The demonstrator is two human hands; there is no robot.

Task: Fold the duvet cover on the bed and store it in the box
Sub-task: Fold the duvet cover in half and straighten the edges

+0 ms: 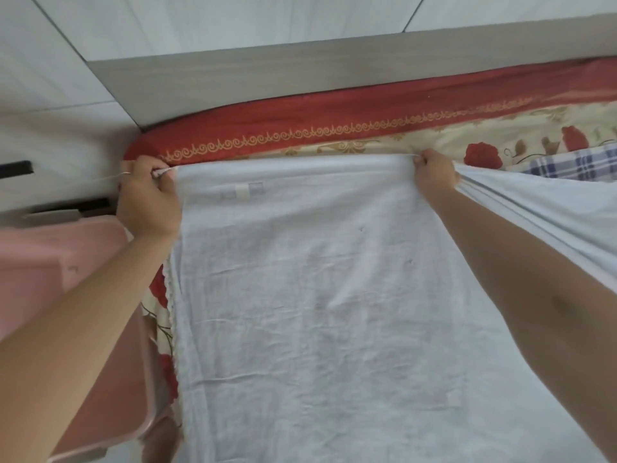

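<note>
the thin white cotton duvet cover [317,295] is found spread flat on the bed, covering most of the near and middle part of the view. its surface is lightly creased. its far edge is drawn in a straight line between the two hands, just short of the red border of the red-and-cream floral bed sheet [334,135].

the left hand [147,198] is placed at the far left corner of the cover. its fingers [158,173] are curled in and the corner is pinched between them and the thumb. the left side edge of the cover is seen running back along the bed's left side, with a strip of floral sheet showing beside it.

the right hand [434,173] is placed further right on the same far edge. its fingers [421,161] are curled tight round the cloth, and the edge is gripped. to the right of this hand the cover is gathered into long folds that slope down toward the right border of the view.

a pink plastic box [40,262] is noted beside the left edge of the bed, partly hidden by the left forearm. whether it is open cannot be told.

a grey wood-grain bed board [267,75] is seen along the far side of the sheet. a blue-and-white checked cloth [574,165] lies on the sheet at far right, touching the gathered folds.
</note>
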